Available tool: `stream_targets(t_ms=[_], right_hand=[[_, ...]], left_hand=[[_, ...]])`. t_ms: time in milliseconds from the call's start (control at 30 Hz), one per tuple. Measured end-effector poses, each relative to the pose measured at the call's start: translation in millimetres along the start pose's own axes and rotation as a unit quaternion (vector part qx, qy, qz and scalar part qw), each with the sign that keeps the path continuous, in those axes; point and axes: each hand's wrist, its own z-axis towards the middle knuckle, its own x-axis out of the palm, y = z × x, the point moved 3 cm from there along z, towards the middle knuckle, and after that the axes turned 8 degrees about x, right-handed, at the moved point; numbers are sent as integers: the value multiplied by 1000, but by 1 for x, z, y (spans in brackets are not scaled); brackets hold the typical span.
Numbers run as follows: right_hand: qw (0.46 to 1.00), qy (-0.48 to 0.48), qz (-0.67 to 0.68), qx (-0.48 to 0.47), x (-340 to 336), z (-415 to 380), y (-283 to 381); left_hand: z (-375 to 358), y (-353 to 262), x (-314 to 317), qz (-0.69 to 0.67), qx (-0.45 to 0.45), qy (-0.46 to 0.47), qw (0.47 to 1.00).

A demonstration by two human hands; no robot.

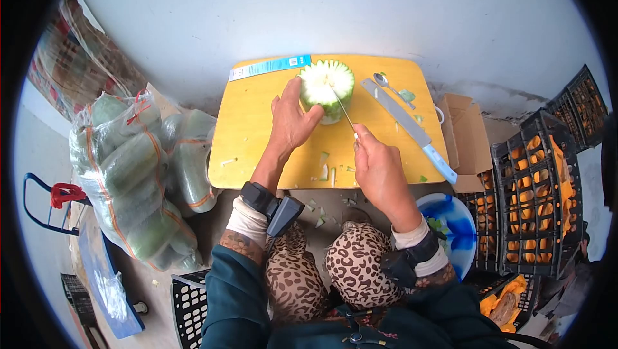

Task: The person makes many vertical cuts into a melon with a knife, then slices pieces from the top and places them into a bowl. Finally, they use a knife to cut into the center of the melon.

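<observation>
A cut winter melon (327, 84) stands upright on the yellow table (257, 149), its pale top facing up with a notched, scalloped rim. My left hand (293, 117) grips its near left side, thumb and fingers spread around the green skin. In my closed right hand (381, 165) is a thin-bladed carving knife (344, 107), its tip against the melon's white flesh. The knife's handle is mostly hidden by my fingers. To the right lie a large blue-handled knife (412, 127) and a metal spoon (384, 83).
A blue-and-white knife sleeve (270, 66) lies along the table's back edge. Peel scraps (324, 165) dot the table and floor. Wrapped winter melons (129, 169) are stacked at left. At right stand a cardboard box (465, 137), a blue-and-white basin (460, 233) and black crates (534, 201).
</observation>
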Motion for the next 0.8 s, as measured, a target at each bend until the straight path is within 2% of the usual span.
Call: stream_targets(t_ms=[300,400,700,800], right_hand=[[997,30,71,29,7,8,-17],[995,43,91,-1,3,8,-23],[971,80,214,72,-9,-1,-43],[959,128,208,142,-17,0,-48]], left_hand=[[-6,12,6,54,2,-3,999],[-6,12,3,52,29,-18,998],[-5,13,1,15,33,-7,999],[-4,11,-2,7,28,3,1000]])
